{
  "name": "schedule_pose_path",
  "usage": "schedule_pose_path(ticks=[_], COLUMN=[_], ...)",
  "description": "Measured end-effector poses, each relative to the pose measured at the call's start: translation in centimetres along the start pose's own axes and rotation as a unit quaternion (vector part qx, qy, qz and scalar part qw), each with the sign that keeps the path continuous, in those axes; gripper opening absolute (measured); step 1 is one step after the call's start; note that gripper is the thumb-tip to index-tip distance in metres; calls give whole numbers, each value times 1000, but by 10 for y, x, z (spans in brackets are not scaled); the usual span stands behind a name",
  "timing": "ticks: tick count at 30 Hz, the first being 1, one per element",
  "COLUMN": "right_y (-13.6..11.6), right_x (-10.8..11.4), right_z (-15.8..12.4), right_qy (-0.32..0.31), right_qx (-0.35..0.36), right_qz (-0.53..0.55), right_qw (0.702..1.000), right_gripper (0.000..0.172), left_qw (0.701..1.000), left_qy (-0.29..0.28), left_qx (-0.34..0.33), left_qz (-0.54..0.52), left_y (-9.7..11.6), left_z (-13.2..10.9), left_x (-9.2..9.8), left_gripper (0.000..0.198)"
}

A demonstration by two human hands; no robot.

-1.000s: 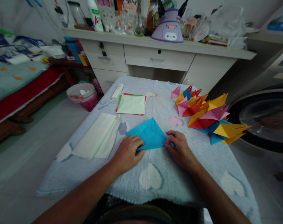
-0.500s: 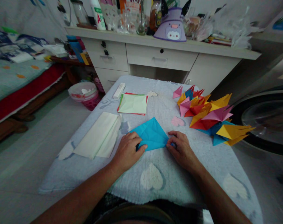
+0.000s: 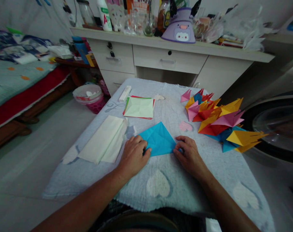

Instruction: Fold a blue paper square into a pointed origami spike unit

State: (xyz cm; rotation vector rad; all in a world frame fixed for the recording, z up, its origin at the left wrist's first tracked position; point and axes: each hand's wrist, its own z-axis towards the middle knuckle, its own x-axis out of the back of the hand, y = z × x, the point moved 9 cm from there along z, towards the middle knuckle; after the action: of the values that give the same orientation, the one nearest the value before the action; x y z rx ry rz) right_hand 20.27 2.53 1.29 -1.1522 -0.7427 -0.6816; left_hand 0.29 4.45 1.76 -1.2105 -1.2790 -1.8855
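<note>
A blue sheet of origami paper [image 3: 159, 140], creased and folded along its near edge, lies on the cloth-covered table. My left hand [image 3: 136, 151] is closed at its left corner, with curled fingers and the thumb pressing the near edge. At the right corner my right hand [image 3: 188, 150] pinches the paper between thumb and curled fingers. Both hands rest low on the cloth. To the right is a group of folded paper cranes [image 3: 214, 119] in yellow, red, pink and blue. Beyond the blue sheet sits a stack of square paper [image 3: 139, 108], pale green on top.
Left of my hands lies a folded off-white cloth or paper [image 3: 103, 138]. A small white box [image 3: 125, 93] lies near the table's far left. On the floor stands a pink bin [image 3: 89, 98]. A white desk [image 3: 170, 59] with drawers is behind the table, and a round-doored machine [image 3: 279, 125] at right.
The whole view has shifted slightly. Both hands stay at the same corners of the blue paper, with hardly any movement.
</note>
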Motion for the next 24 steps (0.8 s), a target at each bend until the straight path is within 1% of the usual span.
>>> schedule_pose_path(ticks=[13,24], right_y=[0,1], right_x=[0,1], right_z=[1,1], right_qy=[1,15], right_qx=[-4,-2], right_qz=[-6,-3], right_qw=[1000,1000], right_gripper=[10,9], left_qw=[1000,1000], left_qy=[2,0], left_qx=[1,12], left_qz=[9,23], left_y=[0,0], left_z=[0,2], left_x=[0,1], left_gripper=[21,20])
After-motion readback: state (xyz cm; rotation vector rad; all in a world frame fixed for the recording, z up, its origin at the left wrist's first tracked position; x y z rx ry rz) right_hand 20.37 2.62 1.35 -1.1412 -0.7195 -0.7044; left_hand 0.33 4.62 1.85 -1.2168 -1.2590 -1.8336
